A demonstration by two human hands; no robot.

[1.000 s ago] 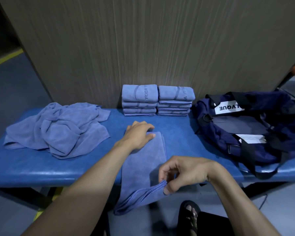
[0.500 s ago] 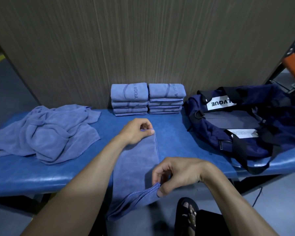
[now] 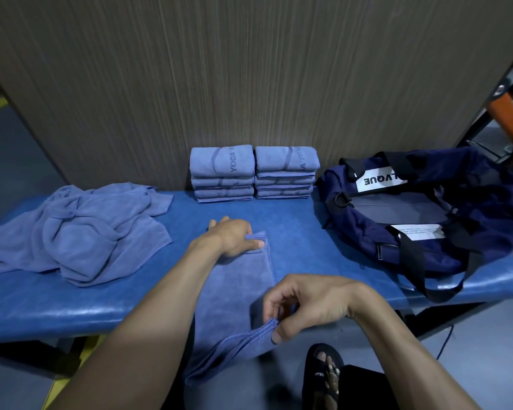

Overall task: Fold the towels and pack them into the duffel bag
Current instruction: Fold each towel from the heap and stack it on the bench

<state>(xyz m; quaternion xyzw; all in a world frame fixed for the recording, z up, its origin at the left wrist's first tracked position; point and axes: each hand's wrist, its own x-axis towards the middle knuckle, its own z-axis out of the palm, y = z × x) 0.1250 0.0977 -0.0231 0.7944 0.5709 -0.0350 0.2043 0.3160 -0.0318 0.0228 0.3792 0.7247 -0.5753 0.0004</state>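
Bench, mid-fold | my left hand [image 3: 234, 236] pinches the towel [image 3: 239, 279] at its far corner to anchor it | right hand [image 3: 305, 303] pinches the near hem hanging off the bench [image 3: 71, 306], ready to fold | bag [image 3: 421, 214] open at right, near two folded stacks [image 3: 253, 173]

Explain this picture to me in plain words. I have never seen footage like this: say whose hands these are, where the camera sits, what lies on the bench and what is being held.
No machine here: a person wears one camera on the head, looking down at their own bare hands. The left hand holds the far end of a long folded towel on the blue padded bench. The right hand pinches its near end, which hangs off the front edge. Left lies a crumpled heap of towels; at the back stand two folded stacks; right sits an open navy duffel bag.
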